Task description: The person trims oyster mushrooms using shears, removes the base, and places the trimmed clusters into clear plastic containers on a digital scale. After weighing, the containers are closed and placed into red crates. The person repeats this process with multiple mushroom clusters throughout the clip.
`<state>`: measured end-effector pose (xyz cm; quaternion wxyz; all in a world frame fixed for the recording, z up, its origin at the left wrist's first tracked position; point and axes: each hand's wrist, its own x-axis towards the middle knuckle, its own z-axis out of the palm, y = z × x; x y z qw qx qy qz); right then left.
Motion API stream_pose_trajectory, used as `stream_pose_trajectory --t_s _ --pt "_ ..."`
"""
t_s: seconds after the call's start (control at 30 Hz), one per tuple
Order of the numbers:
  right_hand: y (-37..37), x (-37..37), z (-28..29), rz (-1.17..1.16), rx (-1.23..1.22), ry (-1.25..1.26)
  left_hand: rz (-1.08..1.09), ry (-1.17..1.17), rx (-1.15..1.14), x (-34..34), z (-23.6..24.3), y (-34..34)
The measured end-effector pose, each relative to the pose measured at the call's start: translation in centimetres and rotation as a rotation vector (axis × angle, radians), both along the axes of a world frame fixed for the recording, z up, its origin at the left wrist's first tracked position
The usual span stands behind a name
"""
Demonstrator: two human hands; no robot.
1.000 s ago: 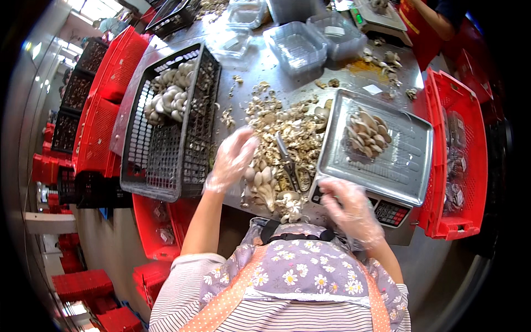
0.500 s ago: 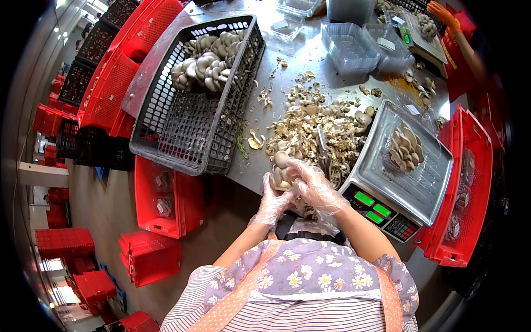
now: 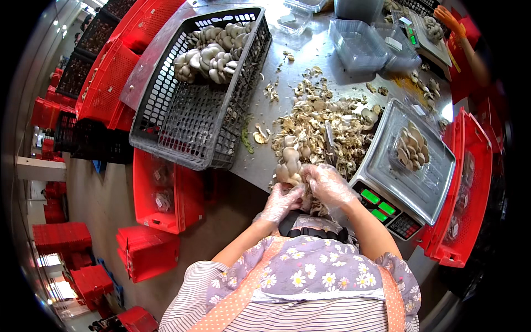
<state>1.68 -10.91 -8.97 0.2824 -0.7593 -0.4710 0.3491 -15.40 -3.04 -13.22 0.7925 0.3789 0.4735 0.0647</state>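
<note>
Both my hands wear clear plastic gloves. My left hand (image 3: 283, 199) grips the base of a pale oyster-mushroom cluster (image 3: 289, 165) near the table's front edge. My right hand (image 3: 322, 182) is beside it, fingers closed at the cluster's right side. Behind them lies a heap of loose mushroom pieces and trimmings (image 3: 312, 110), with scissors (image 3: 329, 138) lying in it. To the right, a scale (image 3: 387, 213) with lit green displays carries a steel tray (image 3: 420, 182) and a plastic punnet holding a mushroom cluster (image 3: 412, 148).
A black crate (image 3: 182, 119) with mushrooms stands at left on the steel table (image 3: 254, 166). Empty clear containers (image 3: 359, 47) and another scale (image 3: 431, 50) are at the back. Red crates (image 3: 462, 232) (image 3: 163, 218) flank the table. Another person's orange-gloved hand (image 3: 449, 19) shows at upper right.
My hands have come in from apart onto the mushroom cluster, then shifted slightly. The view has swung, so the table sits further right. The scale's displays now show lit.
</note>
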Motion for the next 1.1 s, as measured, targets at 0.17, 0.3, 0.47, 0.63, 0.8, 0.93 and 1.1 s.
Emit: stream_pose_trajectory --t_s 0.17,0.3,0.47,0.63,0.8,0.93,1.1 --pt "0.3 -1.4 0.9 0.061 0.146 0.167 0.070 -0.116 -0.090 0.1 0.3 -0.4" --pt "0.9 -1.3 2.7 -0.016 0.226 0.250 -0.009 -0.168 -0.145 -2.5 0.5 1.2" --pt "-0.4 -0.4 2.1 -0.331 0.315 0.436 -0.106 -0.268 -0.072 -4.6 2.9 1.7" --pt "-1.4 0.6 3.6 -0.179 0.194 0.710 -0.247 -0.233 -0.040 -3.2 6.2 2.1" --pt "-1.6 0.5 3.3 -0.194 0.376 0.670 -0.556 -0.305 0.156 -0.4 7.2 2.2" --pt "-3.0 3.0 5.1 -0.145 0.416 0.154 -0.480 -0.285 0.060 2.4 7.5 1.2" --pt "-6.6 5.1 8.9 -0.053 0.345 0.263 -0.526 -0.216 -0.030 5.1 10.2 0.8"
